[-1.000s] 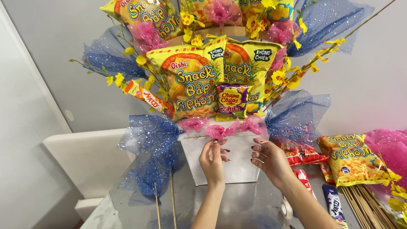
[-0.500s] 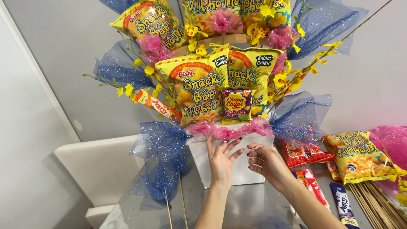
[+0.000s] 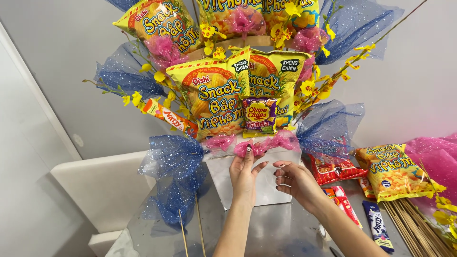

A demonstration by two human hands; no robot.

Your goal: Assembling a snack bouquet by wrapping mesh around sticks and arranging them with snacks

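While both hands work at the front of the white box [image 3: 266, 183], everything else sits relative to that box. Left hand [image 3: 243, 172] is raised flat against the box face, fingers extended upward, index and thumb tips closing on the pink mesh tuft [image 3: 252, 148] at the box's top rim. Looks like a light pinch on the tuft; not a full clamp, other fingers loose. Right hand [image 3: 296, 180] is just right of the left, lower on the box face, fingers curled inward, holding nothing I can see; fingertips near the box but contact is unclear.

Key relation: tuft lies directly above the left hand, along the rim, long axis running left-right across the box top. Left hand is the nearer one; right hand is below and right of it.

Above the rim: small purple candy bag [image 3: 259, 115] just over the tuft, yellow snack bags [image 3: 216, 97] behind it. Blue glitter mesh [image 3: 175, 159] hangs off the box's left side. More snack packs [image 3: 392, 171] and wooden skewers [image 3: 414, 228] lie right of the box on the table [image 3: 285, 233].
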